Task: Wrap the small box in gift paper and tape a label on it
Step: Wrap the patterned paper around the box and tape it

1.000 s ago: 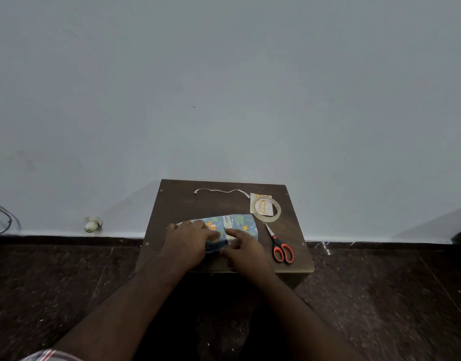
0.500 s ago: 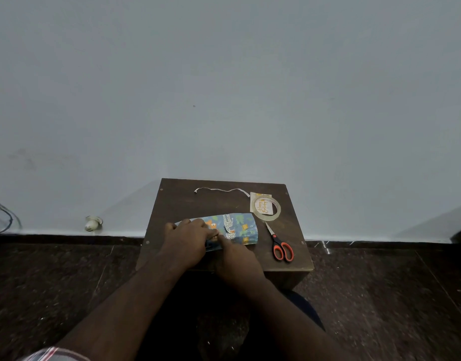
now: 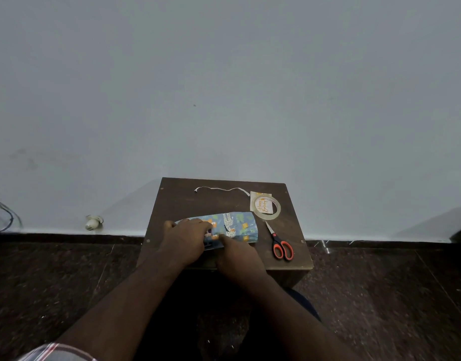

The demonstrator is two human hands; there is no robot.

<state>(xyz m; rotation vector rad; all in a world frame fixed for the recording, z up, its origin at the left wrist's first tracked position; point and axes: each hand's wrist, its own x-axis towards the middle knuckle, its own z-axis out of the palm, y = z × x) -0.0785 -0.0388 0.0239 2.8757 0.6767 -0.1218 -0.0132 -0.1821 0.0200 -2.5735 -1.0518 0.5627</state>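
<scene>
**Both hands on the paper-covered box, near edge of the table**

Your left hand (image 3: pixel 187 238) lies palm down over the left part of the box (image 3: pixel 234 226), which is covered in blue printed paper (image 3: pixel 246 222). The fingers are spread across the top and press the paper flat; they do not curl round anything you can see. Your right hand (image 3: pixel 240 256) sits at the front of the box, its thumb tip touching the paper's lower edge beside your left fingers. Whether the other right fingers pinch the paper or only push against it cannot be told: they are hidden below the hand.

The box lies lengthwise on the small dark table (image 3: pixel 177 201), towards its near side. To its right, just apart, the scissors (image 3: pixel 280 243) lie with orange handles nearest you and blades pointing away. Beyond them the tape roll (image 3: pixel 277 212) lies flat on top of the label (image 3: pixel 262 205), whose print shows through the ring. A thin white strip (image 3: pixel 219 189) curls along the far edge of the table.
</scene>
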